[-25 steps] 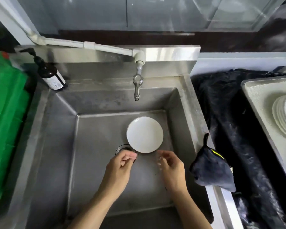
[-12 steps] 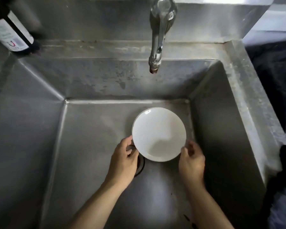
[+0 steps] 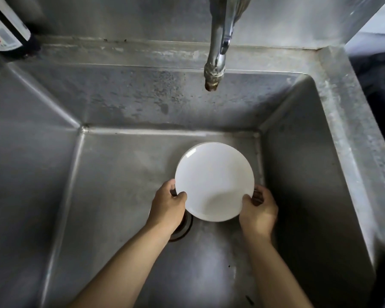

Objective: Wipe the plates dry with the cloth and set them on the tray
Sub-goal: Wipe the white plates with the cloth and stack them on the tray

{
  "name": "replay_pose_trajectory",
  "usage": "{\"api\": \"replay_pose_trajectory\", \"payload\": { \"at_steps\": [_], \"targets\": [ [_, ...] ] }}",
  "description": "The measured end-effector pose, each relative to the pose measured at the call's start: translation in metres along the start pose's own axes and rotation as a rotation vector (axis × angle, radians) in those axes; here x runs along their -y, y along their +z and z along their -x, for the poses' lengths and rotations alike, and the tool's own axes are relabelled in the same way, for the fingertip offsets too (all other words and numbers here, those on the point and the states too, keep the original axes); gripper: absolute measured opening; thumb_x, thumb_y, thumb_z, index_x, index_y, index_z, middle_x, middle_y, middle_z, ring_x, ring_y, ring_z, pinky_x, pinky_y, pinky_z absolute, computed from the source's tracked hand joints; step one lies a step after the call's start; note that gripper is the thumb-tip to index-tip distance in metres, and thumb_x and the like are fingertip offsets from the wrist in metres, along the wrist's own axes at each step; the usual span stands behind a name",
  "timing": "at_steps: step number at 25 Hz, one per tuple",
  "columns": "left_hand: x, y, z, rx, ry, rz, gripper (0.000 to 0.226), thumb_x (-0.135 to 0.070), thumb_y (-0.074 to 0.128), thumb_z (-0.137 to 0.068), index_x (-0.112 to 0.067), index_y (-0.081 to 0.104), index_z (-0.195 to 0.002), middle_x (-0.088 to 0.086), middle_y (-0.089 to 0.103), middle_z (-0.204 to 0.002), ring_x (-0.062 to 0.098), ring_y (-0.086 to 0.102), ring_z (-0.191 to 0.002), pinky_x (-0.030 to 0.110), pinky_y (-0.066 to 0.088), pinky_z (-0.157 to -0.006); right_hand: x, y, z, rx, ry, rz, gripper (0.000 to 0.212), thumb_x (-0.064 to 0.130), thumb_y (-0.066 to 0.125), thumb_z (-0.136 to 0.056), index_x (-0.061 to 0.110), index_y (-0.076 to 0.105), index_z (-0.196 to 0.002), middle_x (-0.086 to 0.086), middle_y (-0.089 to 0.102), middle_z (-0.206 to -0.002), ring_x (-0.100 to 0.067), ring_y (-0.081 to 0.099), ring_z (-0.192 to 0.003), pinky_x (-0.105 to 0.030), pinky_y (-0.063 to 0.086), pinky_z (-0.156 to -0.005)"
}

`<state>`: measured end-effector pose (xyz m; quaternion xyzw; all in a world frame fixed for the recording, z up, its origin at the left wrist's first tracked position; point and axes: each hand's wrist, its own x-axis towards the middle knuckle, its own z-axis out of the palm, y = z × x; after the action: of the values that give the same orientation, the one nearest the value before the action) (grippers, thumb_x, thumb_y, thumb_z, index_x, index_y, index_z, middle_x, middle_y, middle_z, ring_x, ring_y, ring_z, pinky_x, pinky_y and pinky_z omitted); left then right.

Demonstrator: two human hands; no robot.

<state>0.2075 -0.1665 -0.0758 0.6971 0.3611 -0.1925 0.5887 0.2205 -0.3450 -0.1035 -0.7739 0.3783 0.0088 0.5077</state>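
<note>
hands now clamped on round white ceramic plate [image 3: 213,181]: left hand [image 3: 167,205] and right hand [image 3: 259,211] pinch opposite rims; a second ago both hovered apart. plate low in steel sink [image 3: 120,174]; lift, wiping next.

Plate [image 3: 213,181] plain white; sink [image 3: 120,103] grey steel w/ dark blotches; bottle [image 3: 7,30] dark, white label.

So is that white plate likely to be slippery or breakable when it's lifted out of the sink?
Probably slippery: the plate looks glossy and sits in a sink. Likely rigid and breakable, as it looks ceramic. The left hand and right hand both grip its rim, which should steady it.
</note>
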Motion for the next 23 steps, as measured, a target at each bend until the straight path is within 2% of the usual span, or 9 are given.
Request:
{"api": "replay_pose_trajectory", "payload": {
  "at_steps": [2, 4, 7, 10, 13, 15, 17, 20, 23],
  "targets": [
    [-0.001, -0.001, 0.005, -0.039, 0.006, 0.065, 0.032, -0.009, 0.053, -0.081, -0.028, 0.067, -0.103, -0.009, 0.073, -0.099, 0.019, 0.069, -0.102, 0.052, 0.055, -0.096, 0.002, -0.002, 0.005, 0.026, -0.017, -0.04, 0.031, -0.004, 0.06, -0.094, 0.006, 0.063, -0.123, -0.006, 0.067, -0.108, -0.024, 0.065, -0.1, -0.029, 0.048, -0.083],
    [0.005, -0.005, 0.01, -0.084, 0.013, 0.124, 0.036, 0.001, 0.051, -0.086, -0.023, 0.067, -0.108, -0.007, 0.073, -0.105, 0.019, 0.07, -0.103, 0.049, 0.057, -0.094, 0.005, -0.007, 0.014, 0.052, -0.044, -0.056, 0.03, -0.003, 0.061, -0.094, 0.01, 0.063, -0.121, 0.004, 0.067, -0.1, -0.015, 0.066, -0.093, -0.023, 0.049, -0.079],
    [0.015, -0.021, 0.031, -0.161, 0.003, 0.254, 0.036, 0.005, 0.054, -0.09, -0.023, 0.068, -0.108, -0.01, 0.073, -0.103, 0.015, 0.071, -0.097, 0.035, 0.063, -0.075, 0.011, -0.017, 0.037, 0.105, -0.087, -0.042, 0.03, 0.002, 0.063, -0.095, 0.023, 0.061, -0.117, 0.017, 0.063, -0.097, 0.003, 0.061, -0.088, -0.009, 0.043, -0.07],
    [0.028, -0.045, 0.058, -0.268, -0.026, 0.334, 0.033, 0.005, 0.061, -0.09, -0.024, 0.069, -0.104, -0.006, 0.07, -0.102, 0.014, 0.071, -0.089, 0.025, 0.06, -0.061, 0.017, -0.025, 0.067, 0.204, -0.11, -0.012, 0.03, 0.008, 0.062, -0.097, 0.03, 0.058, -0.117, 0.016, 0.064, -0.1, 0.002, 0.061, -0.092, -0.01, 0.044, -0.067],
    [0.04, -0.071, 0.085, -0.288, -0.055, 0.406, 0.032, -0.002, 0.065, -0.091, -0.024, 0.069, -0.115, -0.003, 0.071, -0.116, 0.02, 0.071, -0.102, 0.037, 0.062, -0.079, 0.023, -0.034, 0.094, 0.276, -0.119, -0.002, 0.028, 0.009, 0.062, -0.097, 0.03, 0.059, -0.115, 0.016, 0.066, -0.097, 0.002, 0.064, -0.088, -0.006, 0.047, -0.061],
    [0.042, -0.084, 0.105, -0.297, -0.057, 0.513, 0.021, -0.015, 0.063, -0.096, -0.027, 0.07, -0.112, -0.008, 0.075, -0.112, 0.014, 0.073, -0.1, 0.037, 0.059, -0.088, 0.031, -0.043, 0.109, 0.298, -0.075, -0.061, 0.027, 0.006, 0.063, -0.096, 0.027, 0.063, -0.113, 0.012, 0.071, -0.085, 0.0, 0.069, -0.082, -0.008, 0.05, -0.061],
    [0.033, -0.09, 0.129, -0.265, -0.064, 0.642, 0.018, -0.03, 0.057, -0.1, -0.027, 0.07, -0.112, -0.008, 0.077, -0.107, 0.01, 0.073, -0.099, 0.035, 0.056, -0.086, 0.04, -0.055, 0.127, 0.323, -0.007, -0.138, 0.025, 0.005, 0.064, -0.096, 0.022, 0.066, -0.113, 0.011, 0.075, -0.085, -0.001, 0.071, -0.082, -0.016, 0.055, -0.064],
    [0.012, -0.096, 0.164, -0.133, -0.099, 0.81, 0.036, -0.047, 0.057, -0.097, -0.028, 0.067, -0.126, -0.004, 0.075, -0.116, 0.015, 0.073, -0.104, 0.04, 0.06, -0.082, 0.054, -0.078, 0.157, 0.365, 0.086, -0.272, 0.024, 0.002, 0.064, -0.096, 0.018, 0.066, -0.114, 0.001, 0.078, -0.096, -0.015, 0.074, -0.09, -0.025, 0.059, -0.07],
    [-0.015, -0.1, 0.194, -0.102, -0.059, 0.832, 0.04, -0.045, 0.056, -0.099, -0.02, 0.065, -0.129, 0.001, 0.074, -0.119, 0.022, 0.071, -0.109, 0.045, 0.061, -0.086, 0.064, -0.102, 0.184, 0.385, 0.163, -0.357, 0.024, -0.001, 0.063, -0.096, 0.018, 0.064, -0.11, -0.003, 0.077, -0.097, -0.02, 0.075, -0.094, -0.027, 0.059, -0.07]
  ]
}}
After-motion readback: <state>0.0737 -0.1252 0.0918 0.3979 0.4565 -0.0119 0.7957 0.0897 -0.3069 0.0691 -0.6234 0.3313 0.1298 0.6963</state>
